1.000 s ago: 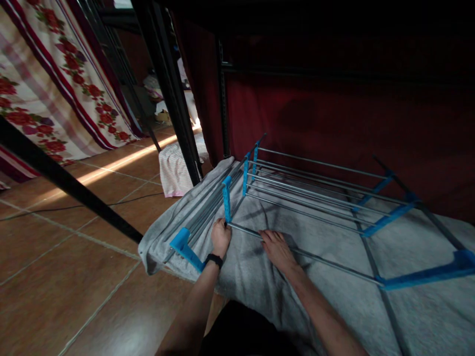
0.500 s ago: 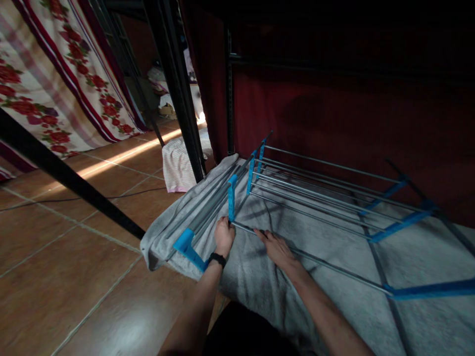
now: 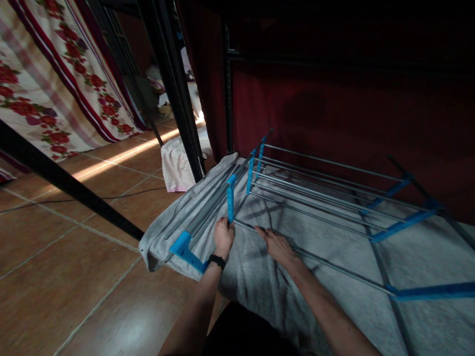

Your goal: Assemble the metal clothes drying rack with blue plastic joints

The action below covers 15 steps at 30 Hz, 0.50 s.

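A partly assembled drying rack with metal rods and blue plastic joints lies on a grey blanket. My left hand, with a dark band at the wrist, is closed around the lower end of an upright blue plastic bracket, where a metal rod meets it. Along that same rod, a little to the right, my right hand grips with thumb and fingers. The rod's far end joins a blue arm. My fingers partly hide the joint between rod and bracket.
Loose grey tubes lie at the blanket's left, by a blue corner piece. Parallel rods span the rack behind my hands. A black metal post and slanted bar stand left, above the tiled floor. A dark red cloth hangs behind.
Both hands keep their places on the bracket and rod. The blue bracket and the corner piece have shifted very slightly left in view.
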Available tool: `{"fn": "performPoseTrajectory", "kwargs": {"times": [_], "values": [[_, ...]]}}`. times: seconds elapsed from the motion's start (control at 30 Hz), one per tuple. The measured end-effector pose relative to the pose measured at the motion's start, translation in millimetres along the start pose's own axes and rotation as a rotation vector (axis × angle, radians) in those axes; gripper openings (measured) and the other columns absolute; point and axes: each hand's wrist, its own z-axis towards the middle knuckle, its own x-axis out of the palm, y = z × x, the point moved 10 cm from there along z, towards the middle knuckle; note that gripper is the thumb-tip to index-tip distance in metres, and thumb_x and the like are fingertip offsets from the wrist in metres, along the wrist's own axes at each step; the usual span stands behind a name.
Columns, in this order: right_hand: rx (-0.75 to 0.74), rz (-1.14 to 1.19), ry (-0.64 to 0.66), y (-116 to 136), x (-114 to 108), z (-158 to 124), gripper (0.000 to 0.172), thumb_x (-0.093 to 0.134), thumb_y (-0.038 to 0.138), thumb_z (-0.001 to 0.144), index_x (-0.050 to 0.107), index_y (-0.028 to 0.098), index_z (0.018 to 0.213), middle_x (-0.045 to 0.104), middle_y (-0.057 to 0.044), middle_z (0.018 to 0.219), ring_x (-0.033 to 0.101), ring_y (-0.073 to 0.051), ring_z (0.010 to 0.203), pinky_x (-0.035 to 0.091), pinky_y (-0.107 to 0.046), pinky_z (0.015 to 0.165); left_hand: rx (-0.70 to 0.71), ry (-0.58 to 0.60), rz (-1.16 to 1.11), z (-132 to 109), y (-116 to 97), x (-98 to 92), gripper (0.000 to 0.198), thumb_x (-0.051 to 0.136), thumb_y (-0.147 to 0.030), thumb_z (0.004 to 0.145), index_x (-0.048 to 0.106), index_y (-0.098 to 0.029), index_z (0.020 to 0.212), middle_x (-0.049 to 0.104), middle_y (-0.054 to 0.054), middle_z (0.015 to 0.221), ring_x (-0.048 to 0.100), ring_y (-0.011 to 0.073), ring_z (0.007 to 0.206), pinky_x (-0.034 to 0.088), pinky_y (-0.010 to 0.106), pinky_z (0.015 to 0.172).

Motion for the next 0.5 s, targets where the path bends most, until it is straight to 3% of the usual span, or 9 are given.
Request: {"fn": "performPoseTrajectory", "kwargs": {"times": [0.5], "values": [[0.011, 0.068, 0.069, -2.2, 0.0, 0.7, 0.08, 0.029, -0.002, 0.089, 0.028, 0.035, 0.16, 0.051, -0.01, 0.152, 0.064, -0.022, 0.122, 0.048, -0.034, 0.104, -0.029, 0.009, 0.002, 2.3, -0.1, -1.9, 0.014, 0.062, -0.018, 0.088, 0.072, -0.014, 0.097, 0.069, 0.009, 0.097, 0.062, 0.021, 0.088, 0.04, 0.029, 0.075]]}}
